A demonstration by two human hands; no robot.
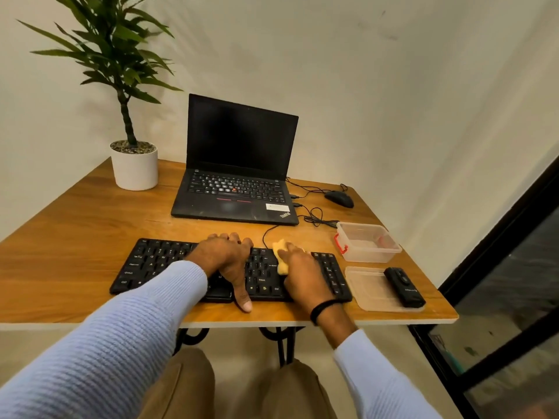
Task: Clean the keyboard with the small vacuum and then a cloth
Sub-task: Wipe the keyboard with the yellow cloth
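A black keyboard (151, 264) lies along the table's front edge. My left hand (225, 258) rests across its middle, fingers over the far edge and thumb over the near edge, holding it in place. My right hand (298, 267) presses a yellow cloth (281, 258) onto the keys right of centre, fingers curled over it. The small black vacuum (403, 287) lies on a clear plastic lid (367, 288) to the right of the keyboard.
An open black laptop (236, 167) stands behind the keyboard, with cables and a black mouse (339, 198) at its right. A clear plastic box (367, 246) with a red clasp sits at the right. A potted plant (134, 164) occupies the far left corner.
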